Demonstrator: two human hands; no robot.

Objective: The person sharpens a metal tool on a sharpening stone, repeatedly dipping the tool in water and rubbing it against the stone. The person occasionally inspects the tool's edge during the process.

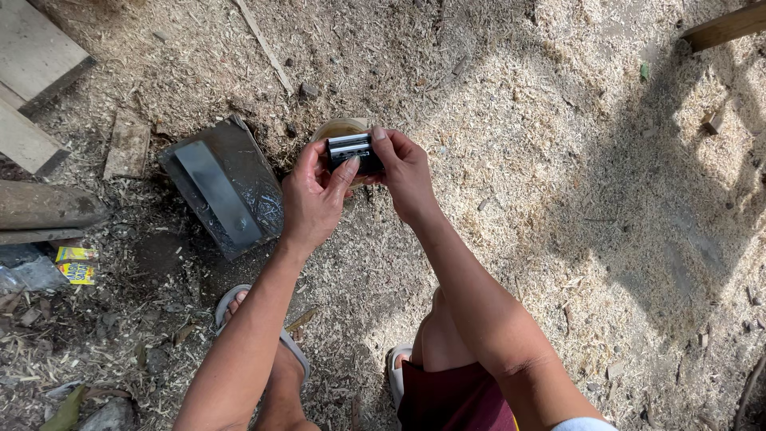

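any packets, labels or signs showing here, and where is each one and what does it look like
Yellow packet: small flat rectangle on the ground at the left edge, beside the grey timber.
Second yellow packet: just below the first, rectangular, yellow with blue and red print.
Black block: held in both hands, a shiny silver band across it; whether that is a label is unclear.

Left hand [313, 195] — fingers curled, thumb raised, forearm extended forward. Right hand [404, 169] — fingertips pinched inward opposite the left, wrist bent. Both hands meet at centre.

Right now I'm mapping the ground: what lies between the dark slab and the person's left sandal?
In the head view, only sawdust-strewn dirt lies between the dark slab and the left sandal.
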